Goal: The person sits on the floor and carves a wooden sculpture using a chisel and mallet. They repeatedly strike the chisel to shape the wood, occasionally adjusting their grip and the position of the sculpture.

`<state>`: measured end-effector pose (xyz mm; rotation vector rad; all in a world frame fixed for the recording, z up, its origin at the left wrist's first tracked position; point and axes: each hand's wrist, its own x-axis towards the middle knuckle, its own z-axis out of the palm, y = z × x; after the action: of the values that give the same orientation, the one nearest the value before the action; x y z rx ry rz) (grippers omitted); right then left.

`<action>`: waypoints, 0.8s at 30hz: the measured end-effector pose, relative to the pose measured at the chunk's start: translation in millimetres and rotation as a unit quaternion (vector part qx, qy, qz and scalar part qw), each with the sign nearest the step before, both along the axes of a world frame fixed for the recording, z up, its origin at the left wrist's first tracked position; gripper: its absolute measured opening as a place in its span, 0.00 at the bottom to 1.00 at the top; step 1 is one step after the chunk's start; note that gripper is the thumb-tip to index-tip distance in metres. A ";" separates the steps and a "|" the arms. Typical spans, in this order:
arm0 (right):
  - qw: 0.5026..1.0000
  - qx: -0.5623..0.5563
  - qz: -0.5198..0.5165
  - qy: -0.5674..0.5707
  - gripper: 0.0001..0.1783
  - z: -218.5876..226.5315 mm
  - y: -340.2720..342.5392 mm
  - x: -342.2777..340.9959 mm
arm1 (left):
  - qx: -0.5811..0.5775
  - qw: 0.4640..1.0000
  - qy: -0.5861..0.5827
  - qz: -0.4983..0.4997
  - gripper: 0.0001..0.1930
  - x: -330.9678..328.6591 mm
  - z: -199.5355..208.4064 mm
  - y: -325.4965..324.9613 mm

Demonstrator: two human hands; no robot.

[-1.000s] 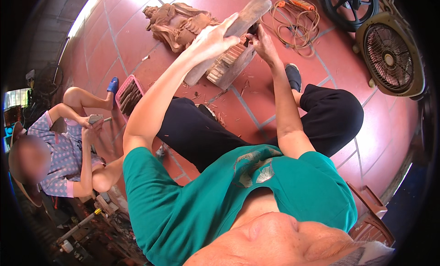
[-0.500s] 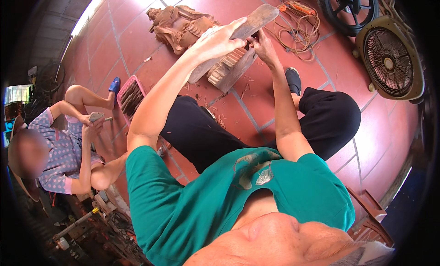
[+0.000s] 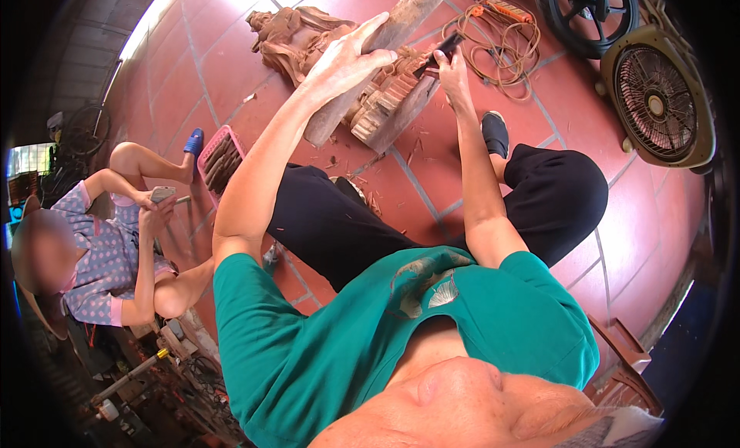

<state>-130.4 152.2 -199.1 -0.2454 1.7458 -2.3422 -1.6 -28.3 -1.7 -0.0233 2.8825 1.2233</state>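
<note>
Carved figure (image 3: 299,43) on red tiles (image 3: 441,159)
Left hand (image 3: 348,67) grips a wooden bar (image 3: 405,20); right hand (image 3: 453,75) grasps a dark tool (image 3: 445,45).

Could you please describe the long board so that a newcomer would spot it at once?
On the red floor, find the carving near the top of the picture. The board slants up to the right across it, in the left hand. Its long, plain, straight shape sets it apart from the ridged carving.

Looks like a woodcarving workshop, judging by the carved wooden figure (image 3: 307,48) at eleven o'clock and wood shavings (image 3: 417,145) at one.
</note>
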 end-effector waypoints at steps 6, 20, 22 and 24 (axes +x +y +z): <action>0.986 0.132 -0.008 0.097 0.10 -1.9 -7.6 0.8 | 0.000 0.999 0.036 -0.015 0.39 0.6 2.3 3.7; 0.962 0.224 -0.018 0.156 0.16 10.6 -13.4 11.7 | -0.037 0.998 -0.039 -0.044 0.39 2.2 0.2 8.6; 0.992 0.103 -0.018 0.063 0.15 -7.1 -8.1 -9.2 | -0.028 0.999 0.008 -0.043 0.39 4.3 2.1 9.1; 0.998 0.030 0.014 -0.048 0.11 -18.0 7.1 -24.9 | -0.012 0.999 0.032 -0.037 0.39 5.8 5.6 8.3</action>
<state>-155.3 159.2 -217.1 -0.1439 1.7525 -2.2375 4.2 -20.0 3.9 0.1216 2.9224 1.1993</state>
